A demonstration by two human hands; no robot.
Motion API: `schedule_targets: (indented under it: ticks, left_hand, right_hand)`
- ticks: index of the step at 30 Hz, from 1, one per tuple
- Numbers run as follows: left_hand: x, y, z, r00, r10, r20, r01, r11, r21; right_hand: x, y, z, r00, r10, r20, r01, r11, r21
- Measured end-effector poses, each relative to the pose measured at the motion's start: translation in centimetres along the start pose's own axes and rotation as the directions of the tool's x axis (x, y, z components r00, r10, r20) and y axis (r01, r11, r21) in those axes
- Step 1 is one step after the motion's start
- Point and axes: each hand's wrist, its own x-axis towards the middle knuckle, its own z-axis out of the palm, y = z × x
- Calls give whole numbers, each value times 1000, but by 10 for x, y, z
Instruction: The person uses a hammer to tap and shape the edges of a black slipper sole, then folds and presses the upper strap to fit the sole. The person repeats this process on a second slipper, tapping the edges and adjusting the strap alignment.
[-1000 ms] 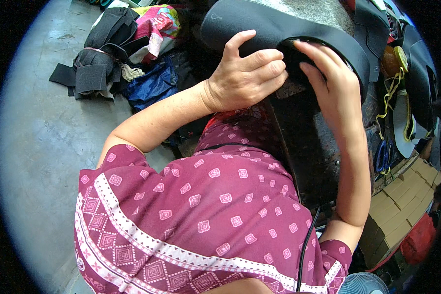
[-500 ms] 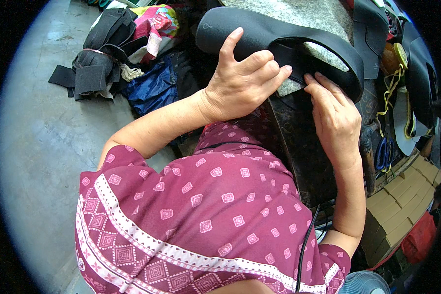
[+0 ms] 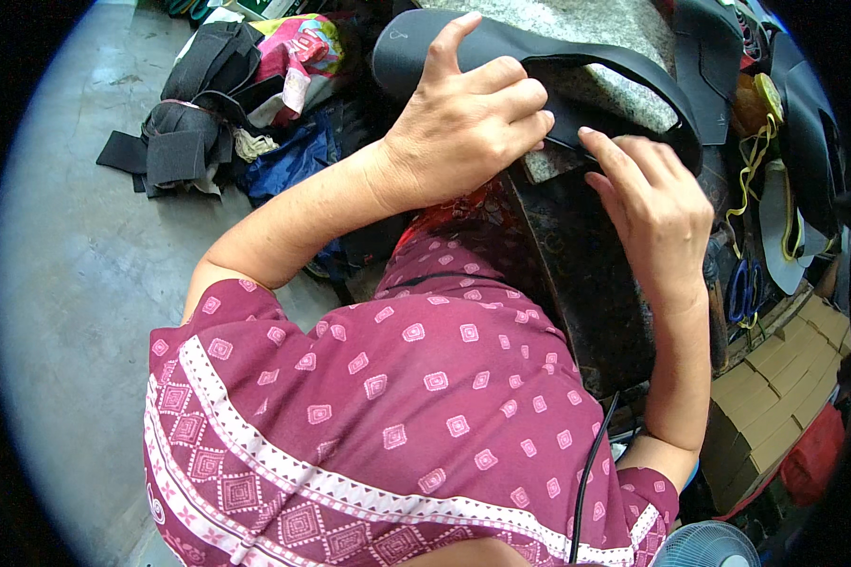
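A long black sheet-material piece (image 3: 402,59), smooth and bent into a loop, lies on a speckled stone slab (image 3: 624,38). My left hand (image 3: 477,118) is closed on its near edge, thumb and bent fingers together, while the index finger points up along the outer face. To the right, my right hand (image 3: 657,194) has its index fingertip at the same edge. Its thumb sits lower and apart from the index finger, so a gap shows between them. The fingers of my left hand cover part of the edge.
A dark bench (image 3: 586,274) carries the slab. Bundled black strips (image 3: 184,132) and blue plastic (image 3: 293,161) lie at the left. On the right are blue-handled scissors (image 3: 744,291), yellow tape (image 3: 752,170), a cardboard box (image 3: 775,387) and a fan (image 3: 709,546).
My right hand has shifted slightly right and its thumb has come into sight, apart from the index finger. My left hand has moved a little up and left, still on the edge.
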Motion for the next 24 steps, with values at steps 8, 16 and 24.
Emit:
schedule_targets:
  ticks: [8, 16, 24]
  left_hand:
    - [24, -13, -27, 962, -117, 249, 202, 913, -353]
    - [28, -17, -11, 960, -7, 279, 120, 913, -390]
    - [32, -14, 0, 980, -43, 196, 93, 962, -256]
  right_hand:
    - [30, 10, -34, 992, -106, -73, 98, 990, -106]
    - [35, 19, -33, 996, -80, 26, 82, 994, -75]
    - [38, 20, -29, 996, -86, -20, 80, 975, -209]
